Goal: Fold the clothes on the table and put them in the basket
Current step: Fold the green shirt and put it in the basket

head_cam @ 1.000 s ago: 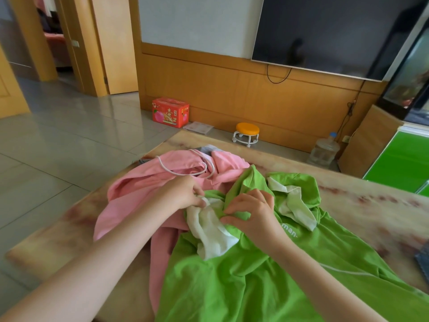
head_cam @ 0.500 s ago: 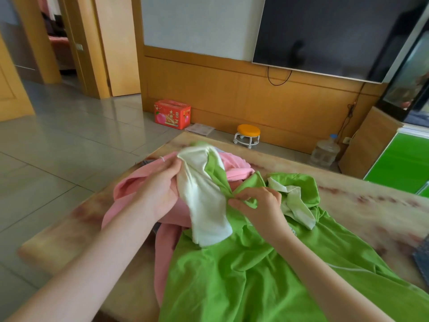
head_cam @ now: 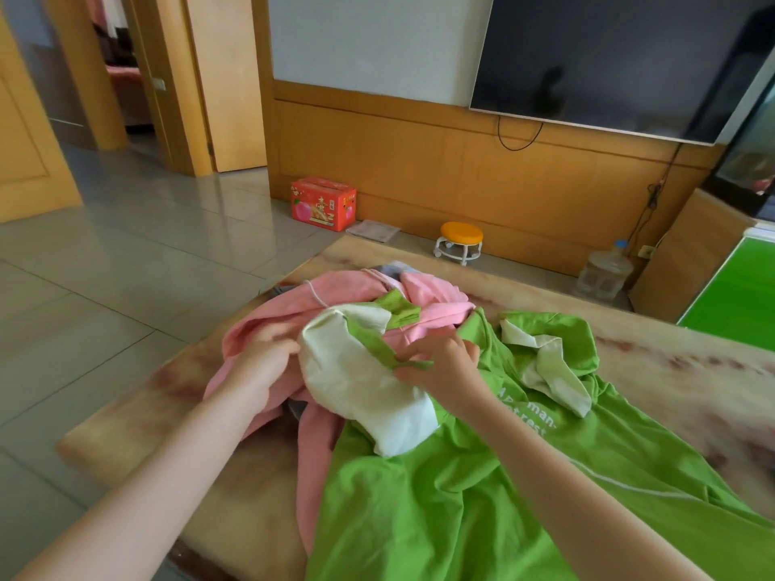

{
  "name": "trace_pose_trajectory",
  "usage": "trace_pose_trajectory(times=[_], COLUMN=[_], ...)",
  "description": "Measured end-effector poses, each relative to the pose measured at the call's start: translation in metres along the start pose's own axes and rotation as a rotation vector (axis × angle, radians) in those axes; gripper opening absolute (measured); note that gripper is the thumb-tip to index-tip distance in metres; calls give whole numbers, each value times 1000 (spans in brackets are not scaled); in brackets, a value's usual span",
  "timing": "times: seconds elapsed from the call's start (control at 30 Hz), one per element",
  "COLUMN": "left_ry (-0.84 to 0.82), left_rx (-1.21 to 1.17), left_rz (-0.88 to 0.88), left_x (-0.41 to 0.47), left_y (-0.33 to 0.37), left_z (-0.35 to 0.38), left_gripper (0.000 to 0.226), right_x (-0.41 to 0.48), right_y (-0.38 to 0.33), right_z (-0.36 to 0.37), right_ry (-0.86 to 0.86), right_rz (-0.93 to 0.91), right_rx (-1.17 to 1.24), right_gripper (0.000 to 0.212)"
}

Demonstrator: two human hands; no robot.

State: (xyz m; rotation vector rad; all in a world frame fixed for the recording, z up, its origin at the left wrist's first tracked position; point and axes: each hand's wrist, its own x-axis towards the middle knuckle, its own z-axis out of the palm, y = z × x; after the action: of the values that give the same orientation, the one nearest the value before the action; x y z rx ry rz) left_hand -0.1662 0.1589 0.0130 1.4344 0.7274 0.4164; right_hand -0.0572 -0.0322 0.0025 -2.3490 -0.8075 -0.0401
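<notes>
Works over a beige stone desk (head_cam: 138,413) with reddish veins. On its near right part, a rumpled lime-green cotton T-shirt (head_cam: 440,509) with white lettering, running off the bottom edge of view. Just left of it and partly under it, a crumpled pink hooded top (head_cam: 268,316) with a white drawstring, reaching toward the desk's far left corner.

Between both hands, over the pink top: the T-shirt's white fabric sleeve (head_cam: 356,383), edged with a green ribbed band. With the right hand (head_cam: 451,366), pinches that green band at the sleeve's right side, thumb and forefinger clamped on it. With the left hand (head_cam: 264,358), meets the sleeve's left edge. Fingers blurred there, so cannot tell whether clamped on the cloth or only touching it.

A second white sleeve (head_cam: 545,362) crumpled on the green cloth, right of the right hand and apart from it.

Beyond the desk, on the grey tiled floor along the wood-panelled wall: a red cardboard box printed with peaches (head_cam: 323,203), a small round orange-topped stool (head_cam: 460,236) on a white frame, a clear plastic water jug (head_cam: 604,274). On the wall above, a large dark flat screen (head_cam: 608,56).
</notes>
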Motion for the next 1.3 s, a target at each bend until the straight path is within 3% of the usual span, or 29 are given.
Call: trace_pose_trajectory(times=[0.07, 0.17, 0.27, 0.37, 0.43, 0.5, 0.57, 0.6, 0.67, 0.8, 0.9, 1.03, 1.3], left_ry=[92, 2, -91, -46, -24, -23, -48, -49, -2, 234, 329, 291, 255], left_rx=[289, 471, 742, 1070, 1153, 1205, 1215, 1176, 1016, 618, 360, -198, -479], left_rz=[251, 513, 648, 656, 587, 538, 508, 509, 538, 587, 448, 253, 63], left_x=[6, 16, 33, 51, 60, 65, 64, 64, 63, 60, 70, 81, 87], left_y=[3, 17, 23, 22, 18, 15, 14, 13, 9, 10, 13, 18, -3], left_z=[-1, 15, 44, 61, 64, 63, 59, 56, 46, 19, -11, -42, -71], left_gripper=[29, 20, 38, 53, 56, 52, 33, 21, 19, 19, 26, 12, 35], right_x=[-4, -6, -5, -4, -3, -3, -4, -4, -5, 9, 35, 76, 136], right_y=[2, 6, 13, 16, 18, 24, 33, 37, 41, 33, 17, -24, -78], right_z=[2, 2, 5, 5, 1, -5, -12, -14, -15, -22, -31, -28, 22], right_ry=[-41, -39, -83, -96, -85, -82, -144, -186, -214, -1, 139, 252, 181], right_rz=[3, 14, 47, 75, 70, 55, 45, 49, 50, 43, 4, 4, -1], right_rx=[32, 61, -7, -19, -84, -153, -194, -207, -199, -85, 4, -153, -91], right_gripper=[25, 32, 35, 36, 33, 30, 29, 32, 32, 19, 12, 17, 18])
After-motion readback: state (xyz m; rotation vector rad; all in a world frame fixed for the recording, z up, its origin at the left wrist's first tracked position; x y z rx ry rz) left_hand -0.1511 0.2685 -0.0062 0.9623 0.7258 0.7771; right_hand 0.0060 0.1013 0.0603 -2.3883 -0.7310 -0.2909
